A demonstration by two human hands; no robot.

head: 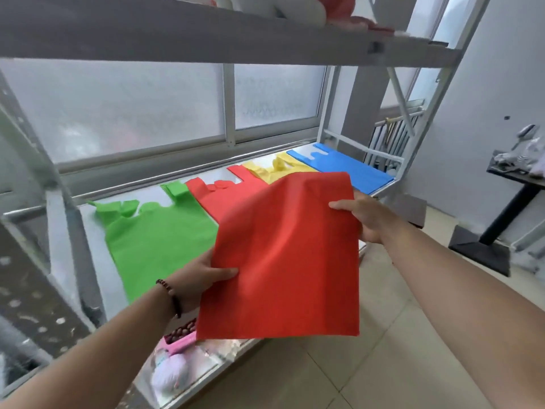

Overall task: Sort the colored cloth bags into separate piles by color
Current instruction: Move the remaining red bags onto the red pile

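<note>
Hands hold a red cloth bag [283, 255] up in the middle of the frame, above the front edge of a white shelf [73, 261] that runs from lower left toward the right of centre. The left hand [203, 276] pinches the bag's left edge, thumb lying on the front of the cloth and fingers hidden behind it; a dark beaded bracelet [171, 293] circles that wrist. The right hand [362, 216] grips the bag's upper right edge, thumb on top, the remaining fingers behind the fabric. The bag hangs tilted, its lower edge reaching down over the shelf's front rim.

Four piles lie flat in a row on the shelf behind it. A green pile [153, 240] sits at left of centre, handles pointing toward the window. Just beside it, to the right, is a red pile [224, 196], partly covered by the held bag. Next comes a yellow pile [274, 169], mostly hidden, then a blue pile [351, 169] at the far end, right of centre. The piles touch or slightly overlap at their edges.

Frosted window panes [132, 113] fill the upper left behind the shelf, and a grey upper shelf [206, 39] crosses the top of the frame. A black-legged stand [501, 219] is at the right edge on the tiled floor [368, 364].
</note>
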